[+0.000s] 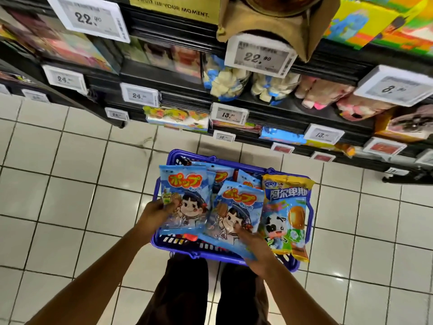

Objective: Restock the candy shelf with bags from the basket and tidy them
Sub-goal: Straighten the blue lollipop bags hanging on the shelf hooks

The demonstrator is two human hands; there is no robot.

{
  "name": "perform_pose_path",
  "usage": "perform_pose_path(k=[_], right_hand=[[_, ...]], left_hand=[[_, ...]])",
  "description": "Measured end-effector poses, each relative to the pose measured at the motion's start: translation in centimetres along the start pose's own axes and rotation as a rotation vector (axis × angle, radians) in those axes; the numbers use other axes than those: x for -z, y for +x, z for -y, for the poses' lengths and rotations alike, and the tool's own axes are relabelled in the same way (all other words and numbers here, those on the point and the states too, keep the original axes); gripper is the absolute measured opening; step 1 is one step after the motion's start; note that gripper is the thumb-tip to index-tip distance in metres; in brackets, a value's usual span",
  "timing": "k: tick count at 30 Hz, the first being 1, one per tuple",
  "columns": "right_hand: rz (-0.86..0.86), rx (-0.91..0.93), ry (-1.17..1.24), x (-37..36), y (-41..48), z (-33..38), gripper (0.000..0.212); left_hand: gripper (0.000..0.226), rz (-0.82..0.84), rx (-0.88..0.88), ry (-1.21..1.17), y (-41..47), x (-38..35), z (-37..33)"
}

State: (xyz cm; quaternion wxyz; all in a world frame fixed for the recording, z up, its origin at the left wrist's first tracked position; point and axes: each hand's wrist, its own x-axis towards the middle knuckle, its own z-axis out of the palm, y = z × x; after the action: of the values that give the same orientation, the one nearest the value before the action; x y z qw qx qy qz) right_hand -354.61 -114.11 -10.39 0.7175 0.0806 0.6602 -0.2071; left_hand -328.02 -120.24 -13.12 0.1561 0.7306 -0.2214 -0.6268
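Left hand: my left hand grips the left edge of a blue candy bag. The fingers are curled onto its lower left corner and the thumb lies on the printed front.
Right hand: my right hand holds a second blue candy bag by its near edge. The thumb is pressed on the front and the other fingers are tucked under it.
Blue bags: the two bags sit side by side over the basket, faces up. The right one is tilted and its left edge overlaps the left one. Both show a cartoon child and orange lettering.
Basket: the blue-violet basket stands on the floor just ahead of my legs, below the shelf front.
More stock: at least two more blue bags lie in the far part of the basket, mostly covered by the ones I hold.
Yellow bag: a yellow bag with a cartoon cow lies along the right side of the basket. Its near end hangs over the rim, and it sits just beside my right hand.
Shelf: black candy shelves fill the far side of the view, with white price tags reading 22, 24, 13 and 8.
On the shelf: clear bags of white and blue sweets sit under the 22 tag, and pink ones lie to their right.
Floor: pale square tiles with dark grout.
Legs: dark trousers show at the near edge, between my forearms.
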Motion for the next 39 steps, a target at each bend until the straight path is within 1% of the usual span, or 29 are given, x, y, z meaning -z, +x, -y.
perform_pose_path(k=[3,5,6,9,11,13,15,17,18,19,21,22,24,26,28,29,31,33,35,36,39], right_hand=[[-0.013,0.002,0.038,0.8,-0.2,0.2,0.038],[0.026,0.013,0.07,1.0,-0.8,0.4,0.036],[0.047,0.033,0.067,1.0,-1.3,0.6,0.039],[0.121,0.118,0.056,1.1,-3.4,1.5,0.063],[0.167,0.161,0.083,1.3,-5.6,2.5,0.067],[0.156,0.23,0.046,1.1,-8.2,3.9,0.064],[0.063,0.36,-0.069,0.7,-11.8,5.7,0.057],[-0.004,0.478,-0.147,0.3,-15.5,7.4,0.034],[0.003,0.512,-0.175,0.3,-17.5,8.1,0.024],[0.014,0.528,-0.214,0.3,-19.5,8.8,0.019],[0.01,0.577,-0.279,0.6,-23.5,10.0,0.016],[0.016,0.611,-0.284,1.0,-25.1,10.5,0.016],[0.049,0.699,-0.295,2.2,-28.9,11.6,0.018],[0.062,0.809,-0.352,3.8,-32.8,12.8,0.011],[0.064,0.899,-0.394,5.5,-36.7,13.9,0.012],[0.063,0.93,-0.42,6.1,-38.9,14.4,0.012],[0.068,0.989,-0.455,7.3,-43.0,15.4,0.009],[0.071,1.066,-0.452,7.8,-46.8,16.8,0.006],[0.08,1.138,-0.444,7.9,-50.7,18.7,0.009],[0.096,1.171,-0.431,7.9,-52.4,19.8,0.015],[0.133,1.21,-0.296,6.6,-57.9,22.4,0.057]], left_hand=[[0.014,0.08,0.03,-0.214,-0.3,-0.7,-0.1],[0.017,0.106,0.055,-0.303,-0.8,-1.3,-0.4],[0.019,0.12,0.066,-0.326,-1.2,-1.5,-0.8],[0.015,0.177,0.058,-0.312,-2.8,-2.0,-2.3],[0.015,0.204,0.034,-0.289,-4.3,-2.2,-3.9],[0.02,0.242,-0.01,-0.263,-6.8,-2.4,-6.3],[0.017,0.281,-0.088,-0.217,-10.4,-2.9,-9.1],[0.013,0.299,-0.188,-0.159,-14.1,-3.7,-12.1],[0.014,0.297,-0.229,-0.161,-16.2,-4.5,-13.9],[0.014,0.284,-0.271,-0.158,-17.7,-5.2,-15.4],[0.011,0.193,-0.321,-0.138,-21.3,-7.1,-18.9],[0.018,0.132,-0.339,-0.139,-23.0,-7.8,-20.5],[0.034,0.068,-0.369,-0.157,-26.6,-9.0,-23.4],[0.03,0.072,-0.414,-0.141,-30.5,-10.2,-25.9],[0.047,0.062,-0.472,-0.164,-34.1,-11.3,-28.1],[0.047,0.048,-0.476,-0.188,-35.9,-11.7,-29.0],[0.034,0.033,-0.51,-0.227,-39.8,-12.4,-31.0],[0.028,0.062,-0.602,-0.26,-43.5,-12.9,-33.3],[0.025,0.088,-0.691,-0.275,-47.5,-13.1,-36.1],[0.028,0.094,-0.735,-0.288,-49.6,-13.0,-37.7],[0.057,0.13,-0.882,-0.306,-54.6,-12.3,-42.3]])
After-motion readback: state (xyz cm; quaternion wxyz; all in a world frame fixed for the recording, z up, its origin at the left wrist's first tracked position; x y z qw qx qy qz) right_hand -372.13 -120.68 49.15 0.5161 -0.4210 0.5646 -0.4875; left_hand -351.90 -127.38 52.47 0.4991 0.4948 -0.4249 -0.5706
